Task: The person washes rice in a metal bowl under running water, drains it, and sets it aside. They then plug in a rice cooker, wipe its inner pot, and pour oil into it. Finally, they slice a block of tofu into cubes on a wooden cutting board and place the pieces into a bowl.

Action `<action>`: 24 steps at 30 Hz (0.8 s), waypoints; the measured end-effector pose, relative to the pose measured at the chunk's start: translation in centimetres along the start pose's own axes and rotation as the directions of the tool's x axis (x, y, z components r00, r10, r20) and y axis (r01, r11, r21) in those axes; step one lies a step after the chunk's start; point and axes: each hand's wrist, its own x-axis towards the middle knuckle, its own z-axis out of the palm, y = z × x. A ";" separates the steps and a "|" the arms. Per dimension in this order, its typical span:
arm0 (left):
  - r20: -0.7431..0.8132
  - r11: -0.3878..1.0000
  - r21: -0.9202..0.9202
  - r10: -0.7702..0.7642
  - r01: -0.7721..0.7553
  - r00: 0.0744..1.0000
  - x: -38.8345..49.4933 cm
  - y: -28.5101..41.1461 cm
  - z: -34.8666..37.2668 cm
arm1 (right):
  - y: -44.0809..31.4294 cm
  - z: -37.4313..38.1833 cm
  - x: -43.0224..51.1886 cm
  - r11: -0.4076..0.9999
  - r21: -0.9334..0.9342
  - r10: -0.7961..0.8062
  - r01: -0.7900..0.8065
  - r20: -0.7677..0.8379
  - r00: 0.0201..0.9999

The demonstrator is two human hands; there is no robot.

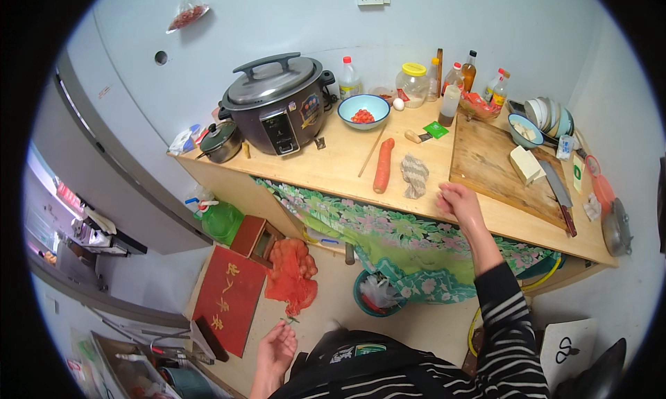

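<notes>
My right hand [460,205], its fingers curled together with nothing visible in them, hovers by the counter's front edge, just left of the wooden cutting board [484,165]. On the board are a block of tofu [526,165], a cleaver-like kitchen knife [556,183] and an enamel bowl of white pieces [524,130]. A peeled carrot [384,166] and a crumpled striped cloth [414,175] lie left of that hand. Low over the floor, my left hand [278,344] has half-curled fingers. A small green stem-like bit [292,320] shows at its fingertips; whether it is held is unclear.
A large electric cooker [276,102] and a bowl of chopped red pieces [363,112] stand along the back, with an egg [398,104] and several bottles. On the floor are a red net bag of onions [291,274], a wooden stool [255,240] and a bin [377,295].
</notes>
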 end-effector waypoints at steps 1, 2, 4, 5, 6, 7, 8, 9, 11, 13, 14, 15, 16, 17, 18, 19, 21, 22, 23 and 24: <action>0.003 1.000 -0.013 0.015 -0.015 1.000 0.8 1.2 -0.1 | -0.7 2.0 2.7 0.999 0.026 0.042 -0.042 0.011 0.999; -0.014 0.999 -0.020 0.034 -0.034 0.999 1.6 2.6 -0.2 | -1.2 3.8 5.1 0.998 0.023 0.060 -0.060 0.002 0.998; -0.034 0.998 -0.017 0.062 -0.063 0.997 3.8 5.8 -0.1 | -1.8 7.3 9.4 0.998 0.028 0.065 -0.065 -0.007 0.998; -0.029 0.998 -0.007 0.060 -0.060 0.998 5.1 7.5 0.0 | -1.8 8.8 11.2 0.997 0.038 0.072 -0.070 -0.033 0.997; -0.033 0.998 0.001 0.060 -0.060 0.998 6.5 9.3 0.2 | -1.8 10.3 13.1 0.996 0.055 0.072 -0.069 -0.057 0.996; -0.040 0.998 0.009 0.063 -0.063 0.997 7.9 11.3 0.7 | -1.7 11.7 14.7 0.995 0.072 0.070 -0.064 -0.082 0.994; 0.001 0.998 0.026 0.060 -0.060 0.998 9.1 13.4 1.1 | -1.4 12.9 16.2 0.994 0.078 0.089 -0.079 -0.123 0.988; 0.007 0.997 0.038 0.062 -0.063 0.998 10.2 15.3 1.5 | -1.3 14.1 17.7 0.992 0.079 0.105 -0.093 -0.159 0.982; 0.073 0.995 0.066 0.075 -0.080 0.995 12.1 18.9 2.3 | -1.0 15.9 20.4 0.990 0.070 0.136 -0.123 -0.215 0.967; 0.087 0.991 0.091 0.093 -0.101 0.992 13.6 21.6 3.1 | -0.9 17.3 22.7 0.987 0.052 0.163 -0.155 -0.262 0.951; 0.074 0.991 0.095 0.083 -0.090 0.994 14.3 22.6 3.5 | -1.0 17.7 23.7 0.983 -0.043 0.159 -0.177 -0.276 0.948; 0.069 0.992 0.098 0.078 -0.085 0.995 15.1 23.5 3.9 | -1.0 18.1 24.6 0.982 -0.074 0.145 -0.175 -0.305 0.941; 0.058 0.992 0.099 0.075 -0.080 0.996 15.8 24.1 4.4 | -1.1 18.5 25.5 0.979 -0.105 0.130 -0.174 -0.334 0.934; 0.056 0.993 0.097 0.059 -0.064 0.997 16.5 24.5 4.8 | -1.1 18.8 26.3 0.973 -0.133 0.125 -0.187 -0.376 0.918; 0.045 0.994 0.093 0.047 -0.051 0.998 17.2 24.8 5.2 | -1.2 19.0 27.1 0.970 -0.172 0.095 -0.174 -0.391 0.915; 0.016 0.995 0.089 0.038 -0.039 0.999 17.8 25.0 5.7 | -1.2 19.1 27.9 0.963 -0.205 0.074 -0.174 -0.419 0.905; 0.035 0.994 0.105 0.020 -0.024 0.999 19.0 25.3 6.8 | -1.3 19.0 29.3 0.945 -0.262 0.060 -0.198 -0.456 0.888; 0.029 0.994 0.108 0.011 -0.014 1.000 19.5 25.4 7.4 | -1.3 18.9 30.1 0.933 -0.285 0.065 -0.219 -0.465 0.883; 0.049 0.995 0.102 0.012 -0.017 0.999 19.9 25.5 8.1 | -1.2 18.8 30.9 0.924 -0.299 0.077 -0.238 -0.464 0.882; 0.066 0.995 0.094 0.015 -0.021 0.998 20.4 25.8 9.0 | -1.3 18.5 31.6 0.903 -0.324 0.117 -0.281 -0.444 0.888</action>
